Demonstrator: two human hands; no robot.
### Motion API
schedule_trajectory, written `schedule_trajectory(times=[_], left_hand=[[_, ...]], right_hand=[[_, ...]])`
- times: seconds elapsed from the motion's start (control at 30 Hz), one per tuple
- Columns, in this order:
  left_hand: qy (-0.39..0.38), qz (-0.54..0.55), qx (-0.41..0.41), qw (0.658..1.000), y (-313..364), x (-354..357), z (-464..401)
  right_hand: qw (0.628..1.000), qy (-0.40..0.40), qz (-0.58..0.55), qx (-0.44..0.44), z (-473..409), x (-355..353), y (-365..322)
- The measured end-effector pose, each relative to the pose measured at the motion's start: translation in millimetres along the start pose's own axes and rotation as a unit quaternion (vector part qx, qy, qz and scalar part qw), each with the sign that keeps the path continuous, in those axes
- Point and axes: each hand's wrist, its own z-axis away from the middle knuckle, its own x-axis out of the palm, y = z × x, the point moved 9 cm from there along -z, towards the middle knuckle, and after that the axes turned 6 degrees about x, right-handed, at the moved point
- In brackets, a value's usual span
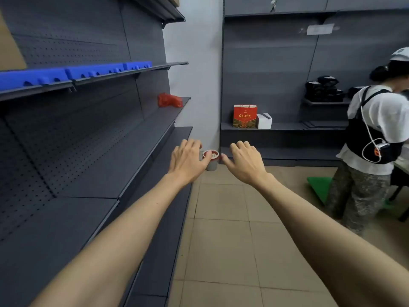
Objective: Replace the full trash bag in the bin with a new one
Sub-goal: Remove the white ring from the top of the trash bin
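Note:
A small grey bin (212,165) stands on the tiled floor in the far corner, lined with a red trash bag (210,154) that holds pale rubbish. Both my arms are stretched out toward it. My left hand (188,159) hovers in front of the bin's left side, fingers spread and holding nothing. My right hand (244,161) is to the bin's right, fingers apart and also without anything in it. The bin is far beyond my hands; they only overlap it in the picture. A crumpled red plastic bag (169,100) lies on a middle shelf to the left.
Dark grey pegboard shelving (88,138) runs along the left, with blue foam trays (73,73) on an upper shelf. More shelves at the back hold a red gift bag (244,116) and a white box (264,121). A person (371,138) stands at the right, near a green object (319,187).

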Motion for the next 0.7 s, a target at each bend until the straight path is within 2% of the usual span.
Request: schedule_trajectory(times=[0.1,0.7], left_hand=[[0.009,-0.023,0.001,1.000,-10,22,-28],[-0.052,-0.071,-0.035,0.996,-88,182,-202]], right_hand=[[1.000,0.013,-0.007,0.001,-24,18,11],[0.999,-0.030,0.005,0.024,-203,179,106]])
